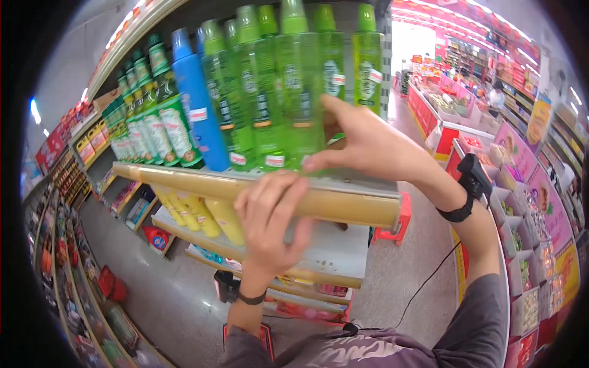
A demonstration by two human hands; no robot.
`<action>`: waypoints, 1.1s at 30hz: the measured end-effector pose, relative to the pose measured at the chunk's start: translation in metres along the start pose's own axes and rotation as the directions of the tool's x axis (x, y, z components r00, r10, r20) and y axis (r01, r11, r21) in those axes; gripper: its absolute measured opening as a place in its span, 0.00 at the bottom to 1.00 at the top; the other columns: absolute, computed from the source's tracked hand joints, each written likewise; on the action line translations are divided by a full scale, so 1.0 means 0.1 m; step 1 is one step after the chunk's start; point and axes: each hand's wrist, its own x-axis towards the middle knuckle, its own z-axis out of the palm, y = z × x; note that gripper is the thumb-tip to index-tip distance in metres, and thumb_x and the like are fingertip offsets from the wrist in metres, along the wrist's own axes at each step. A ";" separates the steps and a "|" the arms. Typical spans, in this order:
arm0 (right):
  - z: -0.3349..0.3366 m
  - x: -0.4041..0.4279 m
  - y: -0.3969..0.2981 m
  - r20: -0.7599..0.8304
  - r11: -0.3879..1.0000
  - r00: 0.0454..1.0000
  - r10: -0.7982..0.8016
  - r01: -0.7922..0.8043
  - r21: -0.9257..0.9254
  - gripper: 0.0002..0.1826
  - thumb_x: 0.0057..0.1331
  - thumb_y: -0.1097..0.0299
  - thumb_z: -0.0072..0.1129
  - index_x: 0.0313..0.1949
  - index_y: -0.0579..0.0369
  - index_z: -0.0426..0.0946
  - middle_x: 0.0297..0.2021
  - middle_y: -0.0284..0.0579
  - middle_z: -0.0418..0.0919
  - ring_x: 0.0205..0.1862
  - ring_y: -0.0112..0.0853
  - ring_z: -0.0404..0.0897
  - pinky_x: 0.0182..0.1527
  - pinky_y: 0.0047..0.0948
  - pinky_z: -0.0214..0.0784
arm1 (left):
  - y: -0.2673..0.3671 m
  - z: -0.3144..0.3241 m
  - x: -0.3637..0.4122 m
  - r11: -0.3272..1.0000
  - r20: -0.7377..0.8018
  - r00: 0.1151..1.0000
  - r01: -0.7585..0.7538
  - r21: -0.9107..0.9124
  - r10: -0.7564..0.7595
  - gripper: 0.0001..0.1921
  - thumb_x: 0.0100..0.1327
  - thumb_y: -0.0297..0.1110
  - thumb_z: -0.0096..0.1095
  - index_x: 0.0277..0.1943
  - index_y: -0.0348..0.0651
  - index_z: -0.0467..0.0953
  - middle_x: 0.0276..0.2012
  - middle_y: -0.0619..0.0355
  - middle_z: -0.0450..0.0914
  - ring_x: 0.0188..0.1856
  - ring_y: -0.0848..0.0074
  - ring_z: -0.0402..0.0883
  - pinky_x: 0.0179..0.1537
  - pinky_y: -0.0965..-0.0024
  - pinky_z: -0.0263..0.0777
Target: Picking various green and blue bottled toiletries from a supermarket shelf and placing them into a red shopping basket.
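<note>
On the top shelf point(359, 181), several clear green spray bottles point(260, 101) stand in a row. My right hand point(368, 142) is beside the front-right green bottle point(299, 78). Its thumb overlaps the bottle's lower front, and its index fingertip is at the right side, with thumb and fingers apart. My left hand point(271, 221) lies over the shelf's tan front rail point(198, 181), fingertips just below the bottle bases; it is slightly blurred and shows nothing in its grasp. A blue bottle point(198, 101) stands left of the green ones.
Dark green bottles with white labels point(177, 129) line the shelf's left part. Yellow bottles point(221, 221) stand one shelf below. A red stool point(398, 218) is behind the shelf's right end. A black cable point(425, 294) hangs by my right side, near bins of packaged goods point(524, 308).
</note>
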 end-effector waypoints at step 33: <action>-0.34 -0.21 0.76 -0.197 0.918 0.958 -0.211 0.263 0.296 0.35 0.58 0.60 0.73 0.57 0.65 0.64 0.32 0.60 0.79 0.33 0.49 0.81 0.37 0.40 0.72 | 0.09 0.37 0.03 0.989 -0.314 0.946 0.112 0.093 -0.077 0.18 0.70 0.42 0.48 0.48 0.33 0.75 0.45 0.45 0.76 0.48 0.57 0.74 0.53 0.55 0.68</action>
